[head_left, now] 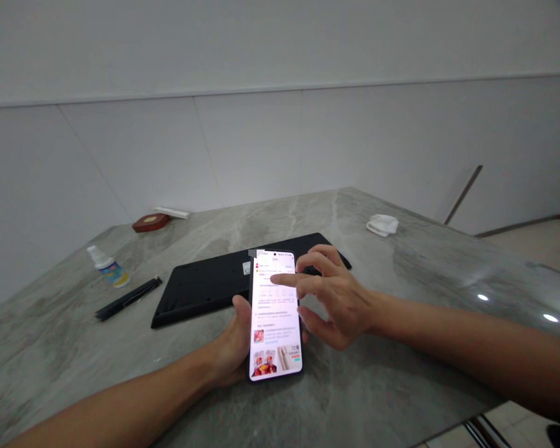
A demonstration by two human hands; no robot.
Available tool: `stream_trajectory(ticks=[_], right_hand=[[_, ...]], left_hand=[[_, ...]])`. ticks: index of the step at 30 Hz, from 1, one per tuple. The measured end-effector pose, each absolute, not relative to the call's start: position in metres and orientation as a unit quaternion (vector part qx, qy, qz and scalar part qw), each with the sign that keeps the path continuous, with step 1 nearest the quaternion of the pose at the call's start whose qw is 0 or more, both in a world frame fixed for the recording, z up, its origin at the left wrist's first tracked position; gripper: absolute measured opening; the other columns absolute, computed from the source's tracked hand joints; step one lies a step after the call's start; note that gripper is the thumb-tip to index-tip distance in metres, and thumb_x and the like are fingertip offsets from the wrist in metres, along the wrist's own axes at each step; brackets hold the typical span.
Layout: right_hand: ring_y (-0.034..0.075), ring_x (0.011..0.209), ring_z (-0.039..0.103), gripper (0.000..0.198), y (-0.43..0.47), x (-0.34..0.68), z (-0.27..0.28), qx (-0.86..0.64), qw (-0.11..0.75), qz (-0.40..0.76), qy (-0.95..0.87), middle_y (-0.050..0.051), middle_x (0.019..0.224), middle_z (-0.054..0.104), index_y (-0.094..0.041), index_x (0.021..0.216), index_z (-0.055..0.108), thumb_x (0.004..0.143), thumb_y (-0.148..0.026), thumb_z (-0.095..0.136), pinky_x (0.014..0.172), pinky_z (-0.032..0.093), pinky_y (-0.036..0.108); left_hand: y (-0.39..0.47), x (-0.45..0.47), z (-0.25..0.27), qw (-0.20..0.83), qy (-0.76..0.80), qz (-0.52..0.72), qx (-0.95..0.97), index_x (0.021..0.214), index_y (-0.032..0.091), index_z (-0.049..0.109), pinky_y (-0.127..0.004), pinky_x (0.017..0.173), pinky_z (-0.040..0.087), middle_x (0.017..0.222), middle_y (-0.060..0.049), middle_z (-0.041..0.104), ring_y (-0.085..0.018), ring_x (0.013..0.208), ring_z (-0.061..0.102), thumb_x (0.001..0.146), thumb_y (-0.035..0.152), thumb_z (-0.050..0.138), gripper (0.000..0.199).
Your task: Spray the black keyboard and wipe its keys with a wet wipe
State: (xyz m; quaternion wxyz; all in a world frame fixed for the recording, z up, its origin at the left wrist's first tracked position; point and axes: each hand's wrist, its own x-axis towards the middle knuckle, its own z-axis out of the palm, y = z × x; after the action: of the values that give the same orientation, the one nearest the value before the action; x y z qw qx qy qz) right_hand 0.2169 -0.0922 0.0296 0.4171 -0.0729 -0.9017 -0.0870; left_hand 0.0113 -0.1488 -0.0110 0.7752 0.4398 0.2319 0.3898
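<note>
A smartphone (276,323) with a lit, mostly white screen of text and small pictures stands tilted toward me. My left hand (233,345) grips it from the left and behind, thumb along the edge, most fingers hidden. Over the screen's upper half, my right hand (331,295) stretches its index finger out, the tip at or just above the glass. Its other fingers are bent and apart, holding nothing. Behind the phone lies a black keyboard (205,283), underside up, partly covered by the phone and my right hand.
On the grey marbled table (98,386), a spray bottle (109,267) and a black pen-like item (128,298) lie to the left. Further back are a dark red box (150,223) and a white strip (172,213). A crumpled white cloth or tissue (382,224) sits at the right.
</note>
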Motion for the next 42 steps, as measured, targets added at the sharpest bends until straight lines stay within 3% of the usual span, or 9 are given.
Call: stream_trajectory(ticks=[11, 18, 24, 42], right_hand=[[0.023, 0.090, 0.054, 0.032, -0.0923, 0.2177, 0.0315, -0.068, 0.434, -0.100, -0.893, 0.003, 0.105, 0.067, -0.019, 0.102, 0.046, 0.072, -0.015, 0.052, 0.084, 0.035, 0.047], [0.021, 0.084, 0.054, 0.028, -0.0914, 0.2197, 0.0301, -0.068, 0.457, -0.115, -0.879, 0.002, 0.107, 0.068, -0.020, 0.095, 0.047, 0.069, -0.013, 0.054, 0.082, 0.037, 0.046], [0.020, 0.080, 0.053, 0.026, -0.0911, 0.2197, 0.0292, -0.080, 0.476, -0.129, -0.866, 0.002, 0.104, 0.069, -0.019, 0.093, 0.048, 0.069, -0.012, 0.054, 0.082, 0.037, 0.047], [0.020, 0.081, 0.055, 0.024, -0.0907, 0.2191, 0.0290, -0.084, 0.470, -0.132, -0.868, 0.002, 0.103, 0.069, -0.019, 0.090, 0.048, 0.069, -0.011, 0.055, 0.082, 0.038, 0.047]], left_hand=[[-0.1529, 0.0132, -0.0071, 0.773, 0.273, 0.379, 0.429, 0.109, 0.006, 0.063, -0.036, 0.083, 0.053, 0.098, -0.019, 0.069, -0.029, 0.090, 0.068, 0.061, 0.089, 0.039, 0.099], [-0.1528, 0.0130, -0.0075, 0.783, 0.252, 0.388, 0.416, 0.115, 0.006, 0.061, -0.036, 0.085, 0.052, 0.100, -0.019, 0.069, -0.029, 0.093, 0.067, 0.065, 0.087, 0.040, 0.097], [-0.1517, 0.0125, -0.0088, 0.792, 0.238, 0.379, 0.415, 0.113, 0.005, 0.062, -0.035, 0.086, 0.051, 0.102, -0.020, 0.068, -0.028, 0.094, 0.066, 0.067, 0.088, 0.032, 0.099], [-0.1530, 0.0124, -0.0075, 0.797, 0.234, 0.382, 0.405, 0.114, 0.007, 0.062, -0.035, 0.086, 0.051, 0.104, -0.018, 0.068, -0.027, 0.094, 0.067, 0.067, 0.088, 0.034, 0.098]])
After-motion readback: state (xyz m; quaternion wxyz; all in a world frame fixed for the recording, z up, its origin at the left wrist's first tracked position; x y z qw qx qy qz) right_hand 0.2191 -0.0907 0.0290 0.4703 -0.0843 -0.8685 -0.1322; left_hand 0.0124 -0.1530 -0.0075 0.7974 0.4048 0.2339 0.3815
